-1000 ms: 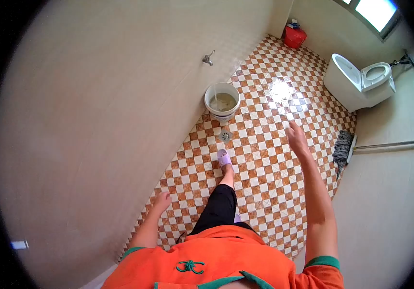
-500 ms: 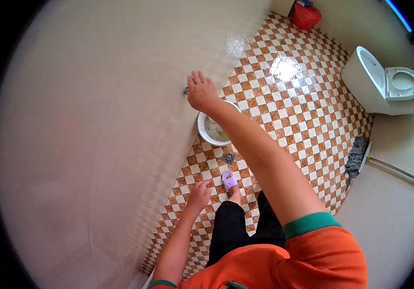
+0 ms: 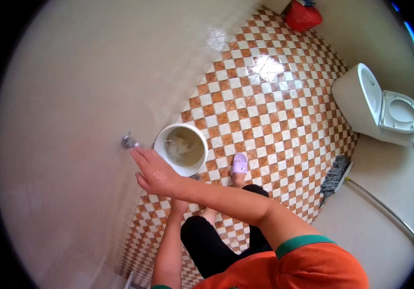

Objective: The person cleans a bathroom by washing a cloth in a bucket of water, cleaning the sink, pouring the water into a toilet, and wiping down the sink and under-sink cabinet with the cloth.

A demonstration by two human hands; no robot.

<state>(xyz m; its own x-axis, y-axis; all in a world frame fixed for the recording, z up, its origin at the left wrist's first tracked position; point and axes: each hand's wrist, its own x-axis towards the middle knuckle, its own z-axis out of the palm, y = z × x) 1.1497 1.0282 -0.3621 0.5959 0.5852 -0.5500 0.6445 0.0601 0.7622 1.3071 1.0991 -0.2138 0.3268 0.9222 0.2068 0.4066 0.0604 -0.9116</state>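
Bucket [image 3: 187, 170] on checkered bathroom floor [image 3: 275, 131]

The right forearm [image 3: 216, 195] mostly hides the left grip [image 3: 179, 206], the tap [image 3: 129, 140] is blurred and the left sleeve [image 3: 161, 287] cropped.

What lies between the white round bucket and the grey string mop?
A lilac slipper on brown and white tiles, in the head view.

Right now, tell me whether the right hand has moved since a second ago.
Yes: the right hand has moved leftward, from over the checkered floor to beside the wall-mounted tap.
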